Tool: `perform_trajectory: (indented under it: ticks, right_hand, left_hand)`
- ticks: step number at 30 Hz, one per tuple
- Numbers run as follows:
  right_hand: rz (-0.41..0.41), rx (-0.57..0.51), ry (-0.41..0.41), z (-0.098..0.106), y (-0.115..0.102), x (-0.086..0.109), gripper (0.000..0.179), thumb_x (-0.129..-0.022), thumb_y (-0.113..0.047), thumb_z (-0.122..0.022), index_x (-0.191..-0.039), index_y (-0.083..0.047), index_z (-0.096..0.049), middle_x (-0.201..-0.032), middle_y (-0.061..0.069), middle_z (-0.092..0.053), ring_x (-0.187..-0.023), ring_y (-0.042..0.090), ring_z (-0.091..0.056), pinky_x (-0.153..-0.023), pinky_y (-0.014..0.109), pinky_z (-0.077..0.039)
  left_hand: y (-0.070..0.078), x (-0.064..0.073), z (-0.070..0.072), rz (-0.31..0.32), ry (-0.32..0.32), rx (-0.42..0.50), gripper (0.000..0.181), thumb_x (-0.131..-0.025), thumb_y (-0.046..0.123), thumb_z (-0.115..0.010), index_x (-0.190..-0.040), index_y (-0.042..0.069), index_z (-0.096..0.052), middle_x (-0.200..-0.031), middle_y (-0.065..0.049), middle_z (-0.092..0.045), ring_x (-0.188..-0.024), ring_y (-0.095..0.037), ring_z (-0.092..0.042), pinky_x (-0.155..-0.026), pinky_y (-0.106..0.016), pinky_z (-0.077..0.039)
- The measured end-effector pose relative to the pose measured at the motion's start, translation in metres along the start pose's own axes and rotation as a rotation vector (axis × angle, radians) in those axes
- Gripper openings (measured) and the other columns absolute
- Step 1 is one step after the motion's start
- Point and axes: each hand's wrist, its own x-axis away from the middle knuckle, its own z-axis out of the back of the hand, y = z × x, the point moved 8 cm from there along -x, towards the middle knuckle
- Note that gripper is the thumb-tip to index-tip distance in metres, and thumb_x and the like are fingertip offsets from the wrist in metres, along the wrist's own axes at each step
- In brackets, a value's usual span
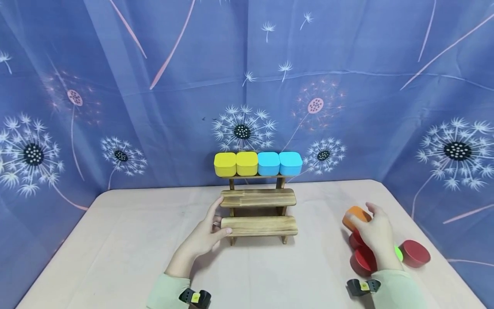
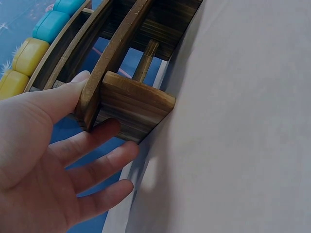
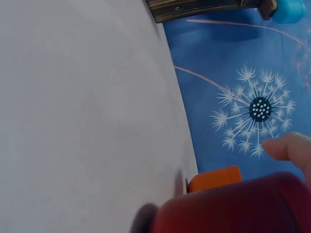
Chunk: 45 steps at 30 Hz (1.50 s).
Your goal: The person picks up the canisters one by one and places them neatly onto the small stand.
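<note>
A three-tier wooden display stand (image 1: 259, 225) stands at mid-table. My left hand (image 1: 206, 236) grips its left end, the thumb over the lowest step and the index fingertip at the middle one. In the left wrist view, the other fingers (image 2: 104, 167) spread beside the stand's end. On the top tier two yellow boxes (image 1: 236, 164) and two blue boxes (image 1: 279, 164) sit in a row. At the right, my right hand (image 1: 376, 234) hovers over an orange box (image 1: 356, 216), its thumb and index finger apart. The right wrist view shows a fingertip away from that orange box (image 3: 214, 178).
Under and beside my right hand lie red boxes (image 1: 362, 261), a green piece (image 1: 398, 254) mostly hidden by the wrist, and another dark red box (image 1: 414, 253). A blue dandelion-print cloth (image 1: 173, 120) hangs behind and at both sides of the pale tabletop (image 1: 127, 249).
</note>
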Motion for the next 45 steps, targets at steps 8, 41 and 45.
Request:
perform_trajectory:
  ticks: [8, 41, 45]
  right_hand:
    - [-0.038, 0.095, -0.004, -0.004, 0.007, -0.003, 0.085, -0.089, -0.042, -0.058, -0.148, 0.003, -0.018, -0.143, 0.035, -0.028, -0.127, 0.049, -0.033, -0.103, 0.061, -0.031]
    - [0.059, 0.157, -0.02, -0.006, 0.006, -0.003, 0.083, -0.088, -0.045, -0.061, -0.144, 0.006, -0.028, -0.135, 0.033, -0.041, -0.113, 0.045, -0.043, -0.097, 0.059, -0.037]
    - [0.094, 0.144, -0.037, -0.006, 0.002, -0.002, 0.084, -0.088, -0.047, -0.06, -0.144, 0.007, -0.028, -0.135, 0.033, -0.04, -0.112, 0.043, -0.042, -0.097, 0.059, -0.036]
  left_hand:
    - [-0.001, 0.001, 0.002, 0.005, 0.011, -0.007, 0.088, -0.088, 0.022, -0.067, -0.149, 0.045, -0.007, -0.119, -0.02, -0.055, -0.084, -0.019, -0.055, -0.069, -0.033, -0.047]
    - [0.001, 0.001, 0.003, -0.028, 0.001, -0.023, 0.088, -0.088, 0.024, -0.067, -0.15, 0.04, -0.007, -0.113, -0.017, -0.055, -0.086, -0.019, -0.055, -0.077, -0.033, -0.046]
    - [0.001, 0.001, 0.0, -0.031, -0.006, -0.017, 0.088, -0.088, 0.024, -0.067, -0.15, 0.042, -0.006, -0.113, -0.017, -0.055, -0.085, -0.019, -0.055, -0.074, -0.034, -0.047]
